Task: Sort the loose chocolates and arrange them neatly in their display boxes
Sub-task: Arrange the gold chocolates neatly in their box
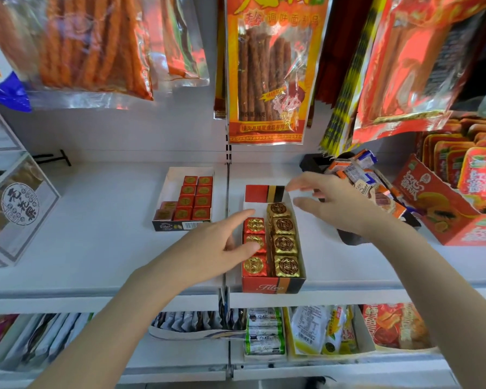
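Observation:
A red and black display box [272, 287] sits at the front of the white shelf. It holds a left column of red chocolates [254, 265] and a right column of gold-brown chocolates [285, 244]. My left hand [216, 245] lies against the box's left side, its thumb on a red chocolate [260, 244] and its index finger stretched along the rim. My right hand [334, 203] hovers with spread fingers over the box's far right corner, holding nothing. A second box [167, 189] further back left holds several red chocolates [195, 200].
Hanging snack bags [267, 68] crowd the space above the shelf. A pile of wrapped bars [359, 175] and a red carton [443, 203] stand at the right. A clear box [17, 209] stands at the left. The lower shelf holds packets [314, 329].

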`<state>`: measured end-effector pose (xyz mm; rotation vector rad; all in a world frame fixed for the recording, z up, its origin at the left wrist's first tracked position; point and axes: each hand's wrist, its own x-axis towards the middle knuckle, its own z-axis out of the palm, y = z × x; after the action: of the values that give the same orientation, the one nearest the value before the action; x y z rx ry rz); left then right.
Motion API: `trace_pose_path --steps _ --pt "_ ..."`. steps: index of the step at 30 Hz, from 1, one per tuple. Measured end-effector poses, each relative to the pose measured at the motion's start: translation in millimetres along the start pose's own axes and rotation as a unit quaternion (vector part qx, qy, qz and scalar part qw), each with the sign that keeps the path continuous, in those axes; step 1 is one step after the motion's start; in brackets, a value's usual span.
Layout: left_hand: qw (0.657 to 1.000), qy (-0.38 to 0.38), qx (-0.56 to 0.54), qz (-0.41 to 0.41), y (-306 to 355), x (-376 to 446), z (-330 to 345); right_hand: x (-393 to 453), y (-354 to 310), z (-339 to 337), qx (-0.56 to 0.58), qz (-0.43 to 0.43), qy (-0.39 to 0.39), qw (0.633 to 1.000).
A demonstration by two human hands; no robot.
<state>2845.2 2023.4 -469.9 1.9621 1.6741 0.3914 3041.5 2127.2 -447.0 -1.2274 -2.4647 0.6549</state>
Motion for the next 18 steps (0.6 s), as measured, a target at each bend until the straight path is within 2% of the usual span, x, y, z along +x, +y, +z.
trace_pose_path --steps 2,4,11,18 --pt "1.000 -0.020 0.012 -0.007 1.2 -2.8 3.0 -12.4 2.4 4.4 -0.030 0.000 -0.061 0.998" --pt "0.999 -0.018 0.025 -0.008 0.7 -1.7 5.1 -22.9 2.3 11.7 -0.062 -0.032 -0.073 0.995" --pt "0.997 0.026 0.065 -0.020 3.6 12.9 8.4 -22.6 -6.9 26.8 -0.085 -0.074 0.018 0.993" --pt "0.996 0.025 0.080 -0.026 -2.4 15.3 7.6 6.7 -10.0 37.1 -0.169 0.009 -0.067 0.983"
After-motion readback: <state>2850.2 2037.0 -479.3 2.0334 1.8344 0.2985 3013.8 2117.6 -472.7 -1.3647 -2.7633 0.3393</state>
